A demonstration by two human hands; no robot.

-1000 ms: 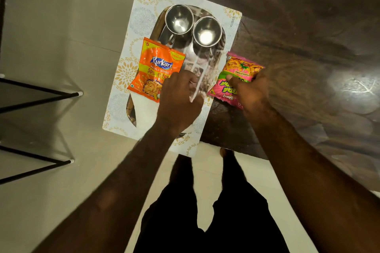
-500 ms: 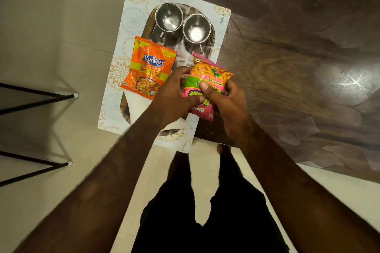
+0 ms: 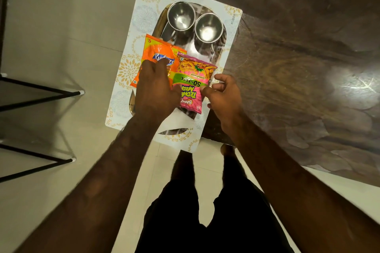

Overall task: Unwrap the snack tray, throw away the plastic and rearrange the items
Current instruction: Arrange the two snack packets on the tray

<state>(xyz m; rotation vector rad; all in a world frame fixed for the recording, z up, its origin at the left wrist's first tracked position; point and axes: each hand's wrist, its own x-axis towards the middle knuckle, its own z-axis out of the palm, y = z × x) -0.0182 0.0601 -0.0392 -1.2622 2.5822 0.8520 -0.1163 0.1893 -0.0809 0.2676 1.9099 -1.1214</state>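
Observation:
A steel tray (image 3: 222,47) sits in a white flower-patterned card sleeve (image 3: 144,12) at the table's corner. Two empty steel cups (image 3: 181,16) (image 3: 208,27) stand at its far end. An orange Kurkure packet (image 3: 158,51) lies on the tray's left side, and my left hand (image 3: 154,92) lies palm down on its near half with the fingers spread. A pink Bingo packet (image 3: 192,80) lies beside it, overlapping its right edge. My right hand (image 3: 225,96) pinches the pink packet's right edge between thumb and a curled finger, with the index finger lifted.
The dark brown marbled table (image 3: 298,57) stretches to the right. The card sleeve overhangs the table's left and near edges above the pale floor (image 3: 61,26). Black metal furniture legs (image 3: 41,96) stand at the left. My legs are below the tray.
The pink packet came from the table on the right, was held in both hands, and now lies on the tray. My left hand has shifted onto the orange packet.

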